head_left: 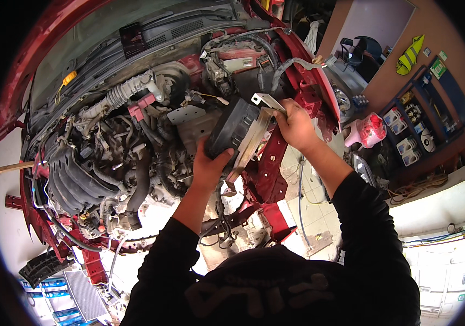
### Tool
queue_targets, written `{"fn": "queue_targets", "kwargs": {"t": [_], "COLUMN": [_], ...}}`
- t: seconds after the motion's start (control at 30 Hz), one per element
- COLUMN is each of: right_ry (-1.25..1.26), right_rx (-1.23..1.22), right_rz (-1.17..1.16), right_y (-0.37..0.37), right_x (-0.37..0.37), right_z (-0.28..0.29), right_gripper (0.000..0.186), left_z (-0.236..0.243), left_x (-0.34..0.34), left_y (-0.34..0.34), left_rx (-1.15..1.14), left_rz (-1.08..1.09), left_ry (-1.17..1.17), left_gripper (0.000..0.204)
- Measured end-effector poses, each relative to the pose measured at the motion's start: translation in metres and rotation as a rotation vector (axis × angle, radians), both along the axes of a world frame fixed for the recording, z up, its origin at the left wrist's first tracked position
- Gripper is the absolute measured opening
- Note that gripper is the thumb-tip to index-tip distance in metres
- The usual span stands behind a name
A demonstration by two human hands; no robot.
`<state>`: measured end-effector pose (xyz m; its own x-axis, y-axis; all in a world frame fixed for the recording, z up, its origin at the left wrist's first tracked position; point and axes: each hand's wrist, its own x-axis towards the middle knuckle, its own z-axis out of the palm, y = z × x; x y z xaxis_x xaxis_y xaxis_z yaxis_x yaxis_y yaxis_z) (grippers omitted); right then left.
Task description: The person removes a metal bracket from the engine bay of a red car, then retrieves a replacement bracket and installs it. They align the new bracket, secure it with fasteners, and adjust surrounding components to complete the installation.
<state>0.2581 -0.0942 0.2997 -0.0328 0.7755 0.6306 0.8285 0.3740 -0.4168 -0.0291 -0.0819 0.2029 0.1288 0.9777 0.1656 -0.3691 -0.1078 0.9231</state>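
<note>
**Black box and bracket held over the engine bay**

A black ribbed plastic box [231, 129] fixed to a pale metal bracket [255, 135] is hanging above the open engine bay [107, 146], near its red right-hand frame rail [269, 163]. The left hand [209, 163] is gripping the box's lower end, fingers curled tight around it. The right hand [296, 126] is clasping the bracket's upper edge, fingers closed on it. Hoses and the black intake manifold [72, 182] are crowding the left; pale floor [314, 206] is lying open beyond the rail.
</note>
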Motion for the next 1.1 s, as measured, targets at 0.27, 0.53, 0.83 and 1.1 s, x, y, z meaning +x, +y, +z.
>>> {"fn": "queue_targets", "kwargs": {"t": [0.27,0.53,0.83,1.1], "right_ry": [-0.107,0.091,0.085,0.122], "right_rx": [-0.009,-0.008,-0.064,-0.197], "right_rz": [-0.174,-0.251,-0.247,-0.240], "right_y": [-0.009,-0.060,-0.129,-0.171], "right_x": [0.002,0.016,0.024,0.010], "right_z": [-0.002,-0.020,-0.054,-0.068], "right_gripper": [0.040,0.046,0.038,0.037], "left_z": [0.012,0.015,0.006,0.007], "left_x": [0.010,0.021,0.021,0.038], "left_y": [-0.007,-0.020,-0.010,-0.016], "left_rx": [-0.006,0.055,0.027,0.082], "left_rz": [-0.007,0.210,0.361,0.458], "left_ry": [0.241,0.218,0.048,0.181], "left_gripper": [0.035,0.034,0.038,0.044]}}
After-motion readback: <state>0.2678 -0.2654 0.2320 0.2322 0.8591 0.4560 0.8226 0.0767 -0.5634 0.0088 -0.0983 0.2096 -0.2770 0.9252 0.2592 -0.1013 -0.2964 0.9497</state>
